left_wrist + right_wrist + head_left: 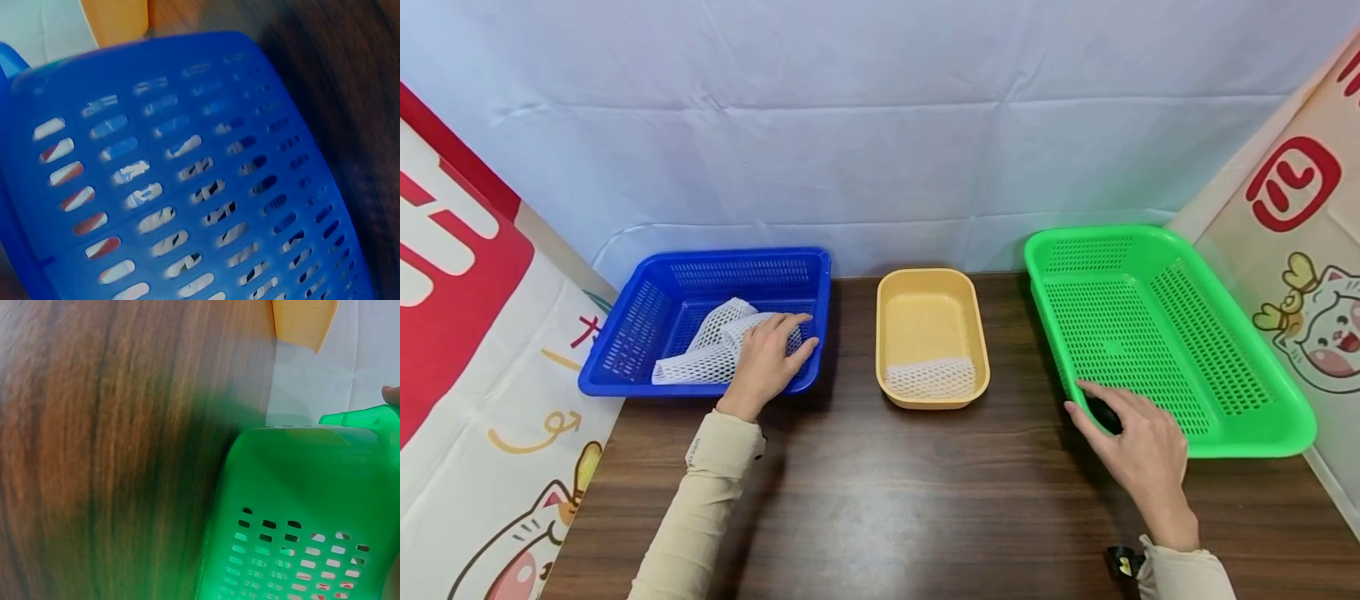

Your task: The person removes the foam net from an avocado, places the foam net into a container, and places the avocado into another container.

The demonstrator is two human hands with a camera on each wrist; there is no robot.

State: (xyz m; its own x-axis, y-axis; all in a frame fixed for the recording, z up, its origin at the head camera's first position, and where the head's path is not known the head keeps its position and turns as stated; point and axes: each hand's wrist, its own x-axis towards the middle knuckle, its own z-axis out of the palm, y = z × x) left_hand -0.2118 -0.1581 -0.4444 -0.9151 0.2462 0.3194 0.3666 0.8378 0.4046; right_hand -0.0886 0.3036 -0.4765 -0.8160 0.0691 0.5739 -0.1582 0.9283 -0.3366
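My left hand is over the front right part of a blue basket, its thumb and index finger spread apart. Under and beside it lie white foam net sleeves; whether the fingers touch them I cannot tell. At the near left corner of a green basket, my right hand curls its thumb and fingers around a smooth black object, mostly hidden by the hand. In the right wrist view, a fingertip shows above the green rim. The left wrist view shows only the blue basket's slotted wall in front.
Between the baskets stands a yellow tray with a white foam net at its near end. All stand on a dark wooden table. A pale cloth hangs behind, and printed panels flank both sides.
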